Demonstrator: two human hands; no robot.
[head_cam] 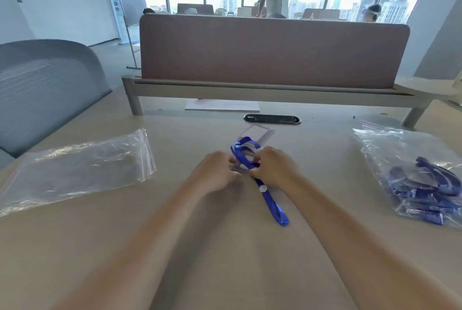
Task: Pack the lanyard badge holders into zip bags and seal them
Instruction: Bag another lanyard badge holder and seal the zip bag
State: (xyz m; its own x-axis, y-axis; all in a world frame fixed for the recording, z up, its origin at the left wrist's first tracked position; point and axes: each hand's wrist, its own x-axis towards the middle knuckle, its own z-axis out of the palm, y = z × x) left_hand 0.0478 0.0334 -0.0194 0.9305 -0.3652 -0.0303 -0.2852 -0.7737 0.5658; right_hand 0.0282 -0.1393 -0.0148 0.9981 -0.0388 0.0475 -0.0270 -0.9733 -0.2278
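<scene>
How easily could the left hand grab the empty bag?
Probably yes, easily: the empty bag lies flat left of the left hand, with bare table between. It must first release the badge holder.

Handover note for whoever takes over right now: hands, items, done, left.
Left hand: fingers curled against the blue lanyard loops; grip blurred.
Right hand: pinches the blue lanyard, bunched over the clear badge holder at centre.
Empty zip bag lies flat at left; filled zip bag with blue lanyards at right.
Done: that bag packed; seal unreadable.
Left: finish coiling, bag this one, seal.
</scene>
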